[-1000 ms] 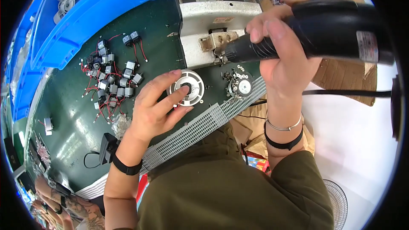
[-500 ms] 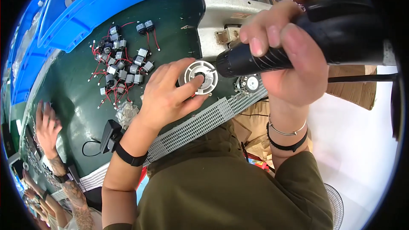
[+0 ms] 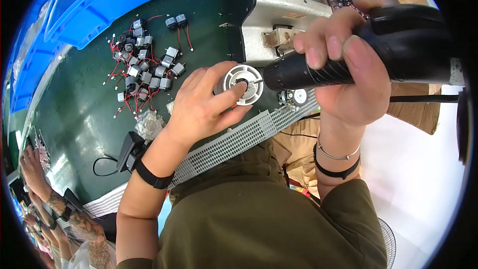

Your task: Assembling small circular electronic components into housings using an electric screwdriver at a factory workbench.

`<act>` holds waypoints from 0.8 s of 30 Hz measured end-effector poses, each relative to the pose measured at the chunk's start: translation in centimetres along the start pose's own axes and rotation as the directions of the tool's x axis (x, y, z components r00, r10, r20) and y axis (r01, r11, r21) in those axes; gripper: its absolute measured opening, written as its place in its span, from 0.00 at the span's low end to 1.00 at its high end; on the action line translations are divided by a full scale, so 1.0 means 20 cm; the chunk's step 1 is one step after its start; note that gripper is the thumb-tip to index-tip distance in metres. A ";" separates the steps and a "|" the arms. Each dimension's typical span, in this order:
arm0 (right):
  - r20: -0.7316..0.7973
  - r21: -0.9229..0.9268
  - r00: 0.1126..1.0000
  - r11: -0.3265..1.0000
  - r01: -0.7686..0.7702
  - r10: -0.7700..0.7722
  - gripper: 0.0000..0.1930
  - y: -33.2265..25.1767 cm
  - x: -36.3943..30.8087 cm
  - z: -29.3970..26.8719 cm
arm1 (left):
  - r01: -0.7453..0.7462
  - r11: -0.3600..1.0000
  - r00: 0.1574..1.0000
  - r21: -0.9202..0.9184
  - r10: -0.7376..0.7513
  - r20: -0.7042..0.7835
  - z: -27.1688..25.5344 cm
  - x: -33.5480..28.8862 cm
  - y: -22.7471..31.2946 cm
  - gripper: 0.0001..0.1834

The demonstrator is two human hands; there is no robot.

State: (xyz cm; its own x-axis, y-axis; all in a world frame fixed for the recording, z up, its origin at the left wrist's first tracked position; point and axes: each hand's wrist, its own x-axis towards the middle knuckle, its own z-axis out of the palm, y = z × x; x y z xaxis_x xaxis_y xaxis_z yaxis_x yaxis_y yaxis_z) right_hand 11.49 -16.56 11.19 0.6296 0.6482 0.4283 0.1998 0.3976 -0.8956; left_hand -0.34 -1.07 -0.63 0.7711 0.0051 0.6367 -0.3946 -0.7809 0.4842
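Observation:
My right hand (image 3: 348, 65) is wrapped around a black electric screwdriver (image 3: 294, 71), held nearly level and pointing left. Its thin bit reaches into a round white plastic housing (image 3: 255, 89). My left hand (image 3: 206, 97) grips that housing on the green bench, the index finger pressing near its centre beside a small dark part. Whether the bit sits on a screw is too small to tell. Just right of the housing, below the screwdriver's nose, lies a similar round unit (image 3: 299, 96) with a white disc face.
Several small grey motors (image 3: 144, 77) with red wires lie left of my hand. Blue bins (image 3: 124, 0) stand behind them, a metal machine (image 3: 279, 12) at the back right. A white perforated strip (image 3: 214, 147) lines the near edge. A co-worker's hand (image 3: 35, 172) is far left.
The bit now meets the inside of the housing, where its tip was near the rim before. The view has shifted slightly. At far left the co-worker's hand has moved nearer and further left.

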 end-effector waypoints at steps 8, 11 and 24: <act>0.096 0.112 0.991 0.990 0.081 -0.092 0.22 0.06 0.03 0.01 | 0.025 0.999 1.000 -0.020 -0.025 0.008 0.00 0.00 0.01 0.16; 0.091 0.120 0.992 0.990 0.077 -0.088 0.22 0.05 0.03 0.01 | 0.020 0.999 1.000 -0.029 -0.020 0.004 0.00 0.00 0.01 0.16; 0.084 0.114 0.993 0.991 0.070 -0.080 0.22 0.04 0.02 0.02 | 0.024 0.998 0.999 -0.052 -0.022 0.034 0.00 -0.01 0.00 0.20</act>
State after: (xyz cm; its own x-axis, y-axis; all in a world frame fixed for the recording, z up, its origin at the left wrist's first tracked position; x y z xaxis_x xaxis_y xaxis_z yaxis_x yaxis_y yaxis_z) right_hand 11.65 -15.73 10.73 0.5467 0.6664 0.5069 0.1565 0.5134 -0.8437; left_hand -0.55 -1.11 -0.69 0.7961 0.0013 0.6052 -0.4017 -0.7468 0.5300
